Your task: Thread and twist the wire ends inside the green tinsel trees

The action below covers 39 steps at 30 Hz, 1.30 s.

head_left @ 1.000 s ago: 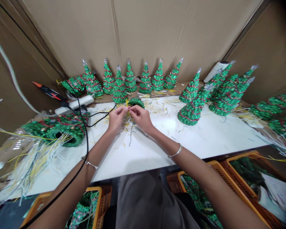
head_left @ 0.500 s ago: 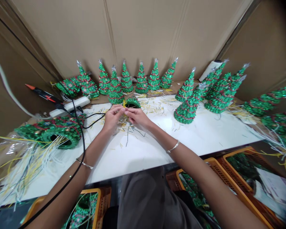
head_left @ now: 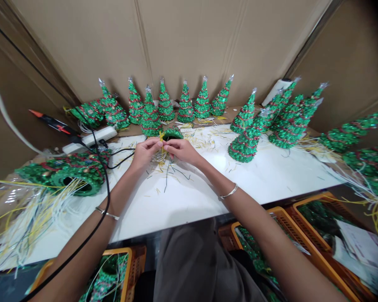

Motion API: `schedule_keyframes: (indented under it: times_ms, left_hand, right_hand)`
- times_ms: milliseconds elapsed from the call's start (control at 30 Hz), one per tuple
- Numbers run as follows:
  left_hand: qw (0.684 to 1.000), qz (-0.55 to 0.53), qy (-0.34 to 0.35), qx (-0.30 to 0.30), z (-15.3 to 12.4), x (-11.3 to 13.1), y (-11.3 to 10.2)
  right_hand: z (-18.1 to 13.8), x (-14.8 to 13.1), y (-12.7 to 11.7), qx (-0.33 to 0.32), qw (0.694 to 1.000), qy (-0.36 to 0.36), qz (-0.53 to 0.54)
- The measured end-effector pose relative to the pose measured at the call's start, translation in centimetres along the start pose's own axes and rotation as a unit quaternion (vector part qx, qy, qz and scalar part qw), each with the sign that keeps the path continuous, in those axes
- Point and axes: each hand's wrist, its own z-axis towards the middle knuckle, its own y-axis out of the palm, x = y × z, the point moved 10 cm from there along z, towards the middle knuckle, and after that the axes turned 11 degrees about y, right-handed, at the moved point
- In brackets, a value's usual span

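My left hand point(head_left: 147, 152) and my right hand point(head_left: 181, 151) meet at the middle of the white table point(head_left: 176, 201). Thumbs and fingers of both are pinched on a bundle of thin yellow wires point(head_left: 161, 136). Whitish wire lengths point(head_left: 160, 157) hang below the fingertips. Just behind the hands a green tinsel Christmas tree point(head_left: 173, 134) lies with its hollow base facing me; my fingers hide part of it. A few dark green wires point(head_left: 167, 172) lie on the table below my right hand. The exact ends being pinched are too small to make out.
Several upright trees point(head_left: 185, 105) line the back, with more at right point(head_left: 244, 142). At left lie a tree with trailing wires point(head_left: 82, 182), a power strip point(head_left: 90, 140) and an orange-tipped black tool point(head_left: 55, 126). A black cable point(head_left: 108, 188) crosses my left forearm. Orange baskets point(head_left: 135, 268) stand below.
Both hands stay pinched at the same bundle, with the fingertips slightly shifted. The whole view has moved a little; nothing was let go.
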Motion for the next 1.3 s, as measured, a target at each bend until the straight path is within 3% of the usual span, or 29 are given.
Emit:
schedule_keyframes:
  times_ms: [100,167,333,500,600,667,767,833,967,1133,1300]
  left_hand:
    - [0.997,-0.046,-0.052,0.020,-0.4,-1.1,-0.2]
    - [0.996,-0.063,-0.063,0.029,-0.4,-1.5,-0.4]
    - [0.995,-0.071,-0.056,0.042,-0.2,-1.5,-0.9]
    - [0.993,-0.079,-0.063,0.057,-0.3,-1.6,-1.0]
    - [0.992,-0.080,-0.066,0.065,-0.3,-1.8,-1.1]
    - [0.991,-0.088,-0.072,0.074,-0.4,-2.0,-1.2]
    - [0.987,-0.104,-0.087,0.088,-0.5,-2.5,-1.2]
    - [0.985,-0.111,-0.093,0.098,-0.7,-2.7,-1.1]
    - [0.983,-0.123,-0.084,0.108,-1.0,-2.5,-0.6]
    - [0.975,-0.151,-0.093,0.133,-1.5,-2.5,0.3]
    - [0.976,-0.151,-0.079,0.135,-1.5,-2.3,0.5]
  right_hand:
    - [-1.2,-2.5,-1.5,0.104,0.977,-0.069,-0.171]
    - [-1.9,-3.6,-1.1,0.109,0.959,-0.094,-0.243]
    - [-3.4,-3.5,4.0,-0.092,0.904,-0.103,-0.405]
    - [-4.4,-3.5,5.6,-0.160,0.881,-0.115,-0.431]
    - [-4.4,-3.7,5.8,-0.180,0.894,-0.138,-0.387]
    - [-4.1,-4.6,5.2,-0.161,0.920,-0.167,-0.315]
    - [-3.1,-5.6,2.6,-0.061,0.970,-0.175,-0.155]
    - [-2.2,-4.8,0.3,0.024,0.991,-0.126,-0.031]
    - [-1.4,-1.4,-2.0,0.144,0.977,-0.017,0.159]
    - [-1.1,0.2,-0.7,0.157,0.969,0.013,0.193]
    - [-1.6,-0.3,0.1,0.177,0.976,-0.004,0.127]
